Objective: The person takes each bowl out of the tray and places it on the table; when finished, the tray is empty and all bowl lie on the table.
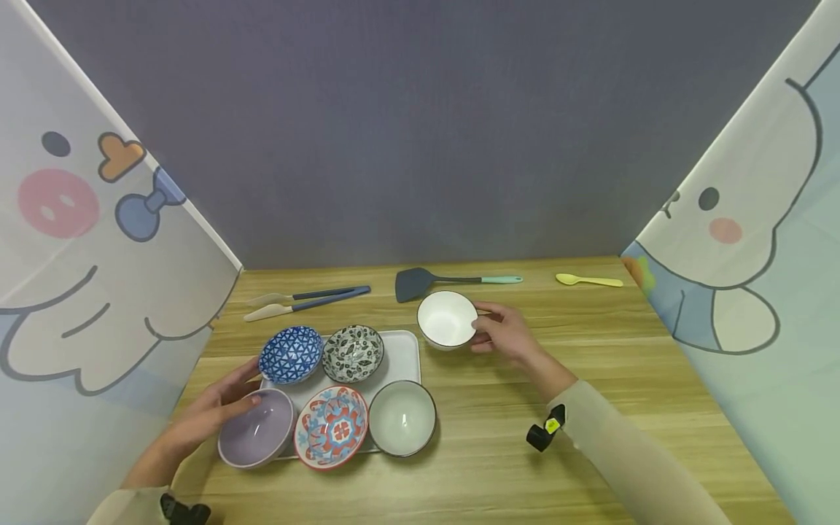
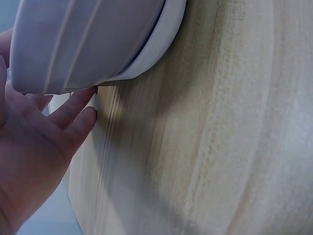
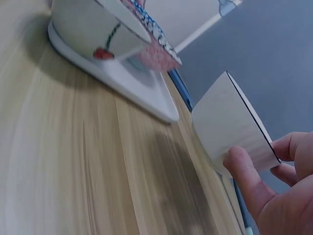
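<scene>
My right hand [image 1: 502, 332] pinches the rim of a white bowl [image 1: 446, 319] with a thin dark edge. In the right wrist view this bowl [image 3: 230, 127] is tilted above the table, its shadow below. At the left, my left hand [image 1: 206, 415] grips a lilac bowl [image 1: 257, 430], thumb over its rim and fingers along its outside. Beside it on a white tray [image 1: 408, 350] stand a red-and-blue patterned bowl [image 1: 332, 430], a pale dark-rimmed bowl [image 1: 402, 419], a blue triangle-patterned bowl [image 1: 292, 355] and a black-and-white leaf-patterned bowl [image 1: 353, 354].
Tongs [image 1: 308, 300] with pale tips lie at the back left of the wooden table [image 1: 525, 452]. A dark spatula [image 1: 413, 284] with a mint handle lies behind the white bowl, and a yellow spoon [image 1: 587, 280] at the back right. A grey panel [image 1: 433, 146] stands behind.
</scene>
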A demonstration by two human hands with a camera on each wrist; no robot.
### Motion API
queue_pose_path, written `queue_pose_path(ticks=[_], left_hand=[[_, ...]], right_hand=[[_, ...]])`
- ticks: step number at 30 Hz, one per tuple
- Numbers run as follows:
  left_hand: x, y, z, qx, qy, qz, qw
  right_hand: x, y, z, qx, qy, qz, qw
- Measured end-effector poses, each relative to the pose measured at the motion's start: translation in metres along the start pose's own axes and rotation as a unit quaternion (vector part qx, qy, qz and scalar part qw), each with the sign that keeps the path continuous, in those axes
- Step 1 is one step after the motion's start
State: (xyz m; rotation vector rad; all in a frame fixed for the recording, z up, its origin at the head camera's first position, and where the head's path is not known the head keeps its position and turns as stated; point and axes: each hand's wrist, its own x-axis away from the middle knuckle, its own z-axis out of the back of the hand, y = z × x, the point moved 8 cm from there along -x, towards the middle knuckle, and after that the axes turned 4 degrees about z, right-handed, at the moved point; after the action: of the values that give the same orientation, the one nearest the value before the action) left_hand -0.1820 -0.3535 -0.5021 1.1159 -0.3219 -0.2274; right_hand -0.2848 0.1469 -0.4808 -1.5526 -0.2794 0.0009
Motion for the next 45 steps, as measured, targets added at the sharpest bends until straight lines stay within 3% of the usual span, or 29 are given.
queue_pose_path(ticks=[12, 23, 30, 36, 41, 45], left_hand=[[-0.004, 0.000, 0.001, -0.037, -0.004, 0.014, 0.9992], [-0.005, 0.013, 0.001, -0.056, -0.007, 0.008, 0.9984], [-0.008, 0.012, 0.001, -0.071, -0.005, 0.025, 0.9972], [-0.009, 0.014, 0.004, -0.087, 0.003, 0.019, 0.9960], [-0.012, 0.011, 0.009, -0.073, 0.005, 0.030, 0.9969], [-0.015, 0.007, 0.013, -0.062, 0.005, 0.051, 0.9967]], right_hand=[[0.002, 0.017, 0.039, 0.027, 0.036, -0.023, 0.9987], [0.002, 0.030, 0.048, 0.034, 0.042, -0.030, 0.9981], [0.002, 0.031, 0.048, 0.028, 0.036, -0.033, 0.9984], [0.003, 0.034, 0.051, 0.035, 0.018, -0.040, 0.9984], [0.002, 0.025, 0.054, 0.104, 0.002, -0.023, 0.9944], [-0.002, -0.002, 0.057, 0.205, 0.017, 0.037, 0.9779]])
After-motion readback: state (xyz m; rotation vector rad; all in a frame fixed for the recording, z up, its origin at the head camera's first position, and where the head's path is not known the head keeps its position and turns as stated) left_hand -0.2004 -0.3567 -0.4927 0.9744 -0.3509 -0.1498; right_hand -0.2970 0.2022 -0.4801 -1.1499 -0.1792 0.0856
